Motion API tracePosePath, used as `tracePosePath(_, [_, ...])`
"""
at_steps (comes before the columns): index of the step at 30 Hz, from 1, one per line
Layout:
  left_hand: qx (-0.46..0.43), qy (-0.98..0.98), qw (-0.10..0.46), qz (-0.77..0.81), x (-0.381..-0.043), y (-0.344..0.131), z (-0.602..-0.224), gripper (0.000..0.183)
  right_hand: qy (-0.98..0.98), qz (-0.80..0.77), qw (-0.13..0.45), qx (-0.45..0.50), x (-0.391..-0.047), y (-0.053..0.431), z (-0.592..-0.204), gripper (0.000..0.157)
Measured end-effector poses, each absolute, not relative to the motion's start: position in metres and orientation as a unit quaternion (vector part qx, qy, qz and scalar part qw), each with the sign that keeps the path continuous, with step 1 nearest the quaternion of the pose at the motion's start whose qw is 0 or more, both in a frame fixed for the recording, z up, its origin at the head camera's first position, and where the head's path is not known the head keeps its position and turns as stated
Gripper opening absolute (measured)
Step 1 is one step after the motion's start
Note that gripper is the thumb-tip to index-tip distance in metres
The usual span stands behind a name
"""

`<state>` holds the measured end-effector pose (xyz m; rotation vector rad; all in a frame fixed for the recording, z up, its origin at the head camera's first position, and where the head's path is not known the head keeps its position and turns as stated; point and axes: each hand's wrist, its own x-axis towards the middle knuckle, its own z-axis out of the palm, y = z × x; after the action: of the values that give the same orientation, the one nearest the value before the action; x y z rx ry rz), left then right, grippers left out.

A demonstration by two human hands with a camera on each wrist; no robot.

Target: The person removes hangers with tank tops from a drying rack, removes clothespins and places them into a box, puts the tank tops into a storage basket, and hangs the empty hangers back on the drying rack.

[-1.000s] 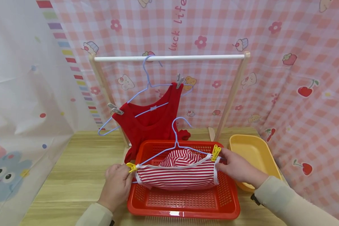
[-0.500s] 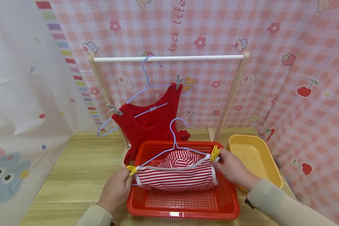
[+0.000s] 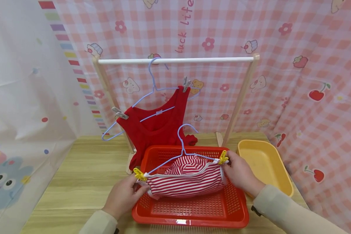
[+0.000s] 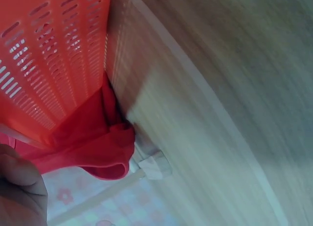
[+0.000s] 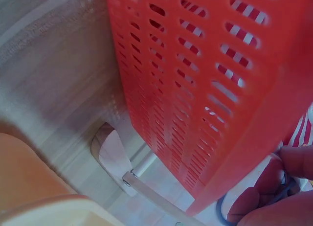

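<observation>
A red-and-white striped garment [image 3: 187,185] hangs on a blue hanger [image 3: 182,143] over the red basket [image 3: 190,222]. Yellow clothespins clip its two shoulders: the left clothespin [image 3: 139,175] and the right clothespin [image 3: 223,157]. My left hand [image 3: 124,195] grips the hanger's left end just below its clothespin, thumb against the cloth edge. At the other end, my right hand [image 3: 242,172] pinches the hanger tip beside the right clothespin. In the right wrist view, fingers [image 5: 266,187] curl round the blue wire. Only part of the left hand [image 4: 19,187] shows in the left wrist view.
Behind the basket stands a rack with a white rail [image 3: 210,59]. A red tank top [image 3: 155,130] hangs there on another blue hanger, held by grey clothespins [image 3: 186,84]. To the right sits a yellow tray [image 3: 263,159] on the wooden table [image 3: 84,182].
My left hand has shifted slightly right, and the garment's left edge is drawn inward. The left clothespin has turned more upright. The right hand has closed in around the hanger's right end.
</observation>
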<state>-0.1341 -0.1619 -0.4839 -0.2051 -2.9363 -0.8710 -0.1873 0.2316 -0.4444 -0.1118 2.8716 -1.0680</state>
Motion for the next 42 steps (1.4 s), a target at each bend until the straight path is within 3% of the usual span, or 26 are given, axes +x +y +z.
tracePosePath(5, [-0.073, -0.959, 0.053, -0.269, -0.134, -0.157, -0.482, 0.022, 0.937, -0.345, 0.018, -0.04, -0.189, 0.231, -0.445, 0.012])
tracePosePath(11, [-0.088, -0.957, 0.094, -0.259, -0.134, -0.155, -0.484, 0.02, 0.935, -0.351, 0.027, -0.037, -0.19, 0.231, -0.445, 0.015])
tracePosePath(18, [-0.084, -0.962, 0.111, -0.235, -0.134, -0.155, -0.486, 0.019, 0.925, -0.376, 0.022, -0.053, -0.189, 0.233, -0.444, 0.028])
tracePosePath(27, [-0.082, -0.966, 0.117, -0.217, -0.134, -0.156, -0.488, 0.019, 0.872, -0.467, 0.002, -0.145, -0.185, 0.244, -0.454, 0.052])
tracePosePath(33, [-0.095, -0.963, 0.137, -0.21, -0.134, -0.156, -0.489, 0.018, 0.855, -0.497, -0.011, -0.149, -0.187, 0.248, -0.456, 0.042])
tracePosePath(42, [-0.107, -0.965, 0.126, -0.205, -0.133, -0.159, -0.485, 0.028, 0.872, -0.471, -0.022, -0.13, -0.188, 0.247, -0.45, 0.031])
